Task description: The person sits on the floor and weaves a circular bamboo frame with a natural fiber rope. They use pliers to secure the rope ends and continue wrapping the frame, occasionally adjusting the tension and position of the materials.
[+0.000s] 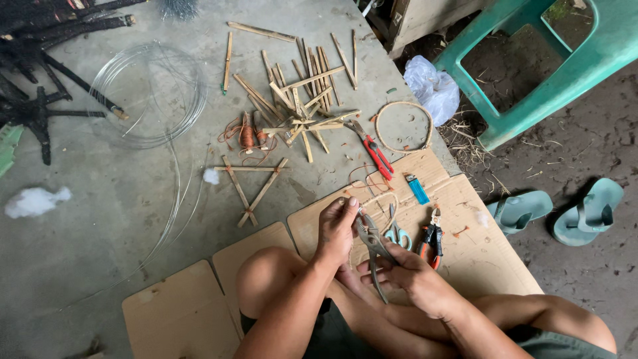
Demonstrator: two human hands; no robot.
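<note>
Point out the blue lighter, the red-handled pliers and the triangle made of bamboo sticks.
blue lighter [418, 189], head view, on the middle of its blue body.
red-handled pliers [377, 157], head view, on the red handles.
triangle made of bamboo sticks [237, 188], head view, on its left slanting stick.

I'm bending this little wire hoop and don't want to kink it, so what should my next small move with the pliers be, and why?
Probably squeeze gently. The pliers in your right hand have their tip right at the spot your left hand pinches on the wire hoop, so the wire looks braced; the exact bite is too small to tell.
</note>
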